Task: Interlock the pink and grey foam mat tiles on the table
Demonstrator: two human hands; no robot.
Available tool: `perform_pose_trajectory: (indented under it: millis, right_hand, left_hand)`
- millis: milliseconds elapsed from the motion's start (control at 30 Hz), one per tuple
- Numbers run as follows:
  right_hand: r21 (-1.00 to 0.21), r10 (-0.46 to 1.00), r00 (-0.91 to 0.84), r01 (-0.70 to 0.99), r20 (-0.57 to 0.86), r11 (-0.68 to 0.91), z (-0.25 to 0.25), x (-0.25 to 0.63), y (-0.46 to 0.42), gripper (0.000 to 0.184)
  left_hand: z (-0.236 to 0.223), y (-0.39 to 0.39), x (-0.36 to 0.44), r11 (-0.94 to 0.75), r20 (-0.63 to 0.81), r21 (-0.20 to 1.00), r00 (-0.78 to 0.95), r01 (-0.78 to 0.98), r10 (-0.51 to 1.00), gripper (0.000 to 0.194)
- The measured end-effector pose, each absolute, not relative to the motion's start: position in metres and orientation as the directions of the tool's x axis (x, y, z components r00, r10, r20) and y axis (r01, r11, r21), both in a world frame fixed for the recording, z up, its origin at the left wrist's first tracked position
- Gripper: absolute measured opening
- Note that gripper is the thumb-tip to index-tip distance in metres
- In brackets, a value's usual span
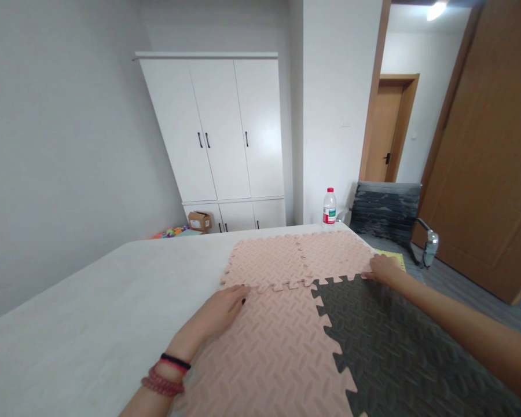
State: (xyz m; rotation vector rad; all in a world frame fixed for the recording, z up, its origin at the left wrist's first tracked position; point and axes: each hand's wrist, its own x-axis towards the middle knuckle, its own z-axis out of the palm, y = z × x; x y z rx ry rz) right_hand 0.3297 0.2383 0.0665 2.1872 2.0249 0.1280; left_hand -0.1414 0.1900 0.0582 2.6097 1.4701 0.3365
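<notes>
Interlocking foam mats lie on a white table. Two pink tiles sit side by side at the far end. Nearer me lie a third pink tile and a dark grey tile, joined by toothed edges. My left hand lies flat and open on the near pink tile, its fingertips at the seam with the far left tile. My right hand rests at the right edge, where the far right pink tile meets the grey one, with its fingers curled down on the mat edge.
A water bottle stands at the table's far edge. A grey office chair stands beyond the right corner. A white wardrobe fills the back wall, with a cardboard box and toys on the floor. A wooden door stands open on the right.
</notes>
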Motion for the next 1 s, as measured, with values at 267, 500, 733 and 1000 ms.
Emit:
perform_pose_trajectory:
  millis: [267, 500, 733, 1000]
  right_hand:
    - [-0.098, 0.751, -0.658, 0.745, 0.060, 0.660, 0.064, 0.196, 0.214, 0.046]
    - [-0.148, 0.646, -0.751, 0.629, 0.139, 0.763, 0.044, 0.140, 0.205, 0.053]
    - [-0.200, 0.732, -0.672, 0.706, 0.110, 0.679, 0.045, 0.134, 0.199, 0.065]
    - [-0.336, 0.686, -0.727, 0.654, -0.032, 0.678, 0.046, 0.143, 0.210, 0.086]
  left_hand:
    - [0.043, 0.182, -0.132, -0.473, 0.129, 0.082, 0.461, 0.877, 0.878, 0.045]
    - [0.038, 0.177, -0.128, -0.487, 0.138, 0.083, 0.474, 0.869, 0.870, 0.047]
    - [0.039, 0.178, -0.121, -0.445, 0.112, 0.002, 0.442, 0.896, 0.890, 0.048]
    - [0.040, 0.187, -0.114, -0.450, 0.097, -0.101, 0.459, 0.887, 0.883, 0.049]
